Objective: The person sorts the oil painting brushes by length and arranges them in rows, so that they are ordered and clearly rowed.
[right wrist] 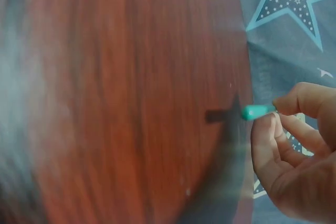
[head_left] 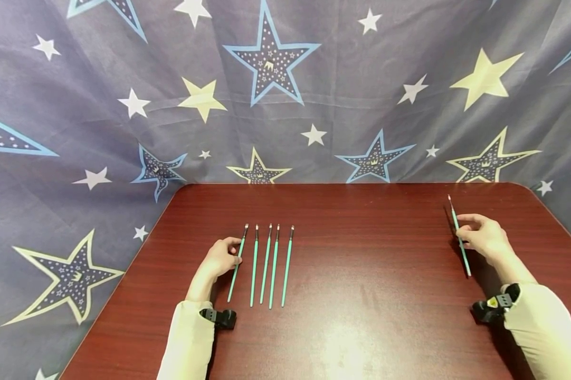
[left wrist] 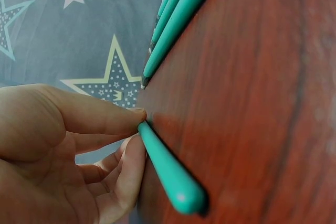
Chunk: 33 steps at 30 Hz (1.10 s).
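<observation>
My left hand [head_left: 221, 258] pinches the leftmost of a row of slim teal-handled paintbrushes between thumb and fingers. That paintbrush [head_left: 232, 283] leans slightly right at its bristle end, and its rounded handle end [left wrist: 184, 195] lies close to the tabletop in the left wrist view. Just right of it, several more paintbrushes [head_left: 254, 274] lie roughly parallel, bristles pointing away from me. At the table's right side, my right hand [head_left: 487, 240] holds another paintbrush [head_left: 464, 261] by thumb and fingertips. Its handle end [right wrist: 256, 112] is raised off the wood, casting a shadow in the right wrist view.
The dark red wooden table [head_left: 361, 248] has a glare patch near its front. Behind it and along its sides hangs a grey curtain [head_left: 342, 74] printed with stars. A black camera strap [head_left: 219, 318] circles each wrist.
</observation>
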Each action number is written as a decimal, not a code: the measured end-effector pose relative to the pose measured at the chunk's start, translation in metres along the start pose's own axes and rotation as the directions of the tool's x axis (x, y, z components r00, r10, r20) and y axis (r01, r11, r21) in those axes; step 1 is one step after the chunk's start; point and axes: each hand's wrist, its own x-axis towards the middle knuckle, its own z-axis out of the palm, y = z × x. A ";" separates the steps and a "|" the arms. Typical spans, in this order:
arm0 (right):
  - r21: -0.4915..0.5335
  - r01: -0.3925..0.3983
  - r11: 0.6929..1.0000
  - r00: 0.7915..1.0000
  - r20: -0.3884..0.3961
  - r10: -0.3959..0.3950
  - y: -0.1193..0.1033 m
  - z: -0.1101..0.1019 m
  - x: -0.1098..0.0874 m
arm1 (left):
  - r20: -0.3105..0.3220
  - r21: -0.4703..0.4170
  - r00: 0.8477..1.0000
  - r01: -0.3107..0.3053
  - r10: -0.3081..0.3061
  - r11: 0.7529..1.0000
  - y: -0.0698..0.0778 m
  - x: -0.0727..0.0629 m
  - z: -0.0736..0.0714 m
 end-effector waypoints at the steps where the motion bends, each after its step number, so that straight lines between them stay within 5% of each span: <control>1: -0.010 0.000 1.000 1.000 -0.002 0.000 0.001 -0.001 0.000 | 0.000 0.003 1.000 0.001 -0.001 1.000 0.000 0.000 0.000; 33: -0.235 -0.074 0.969 0.997 -0.026 0.070 0.021 -0.026 0.001 | 0.011 -0.009 1.000 0.009 -0.009 1.000 0.001 -0.001 -0.001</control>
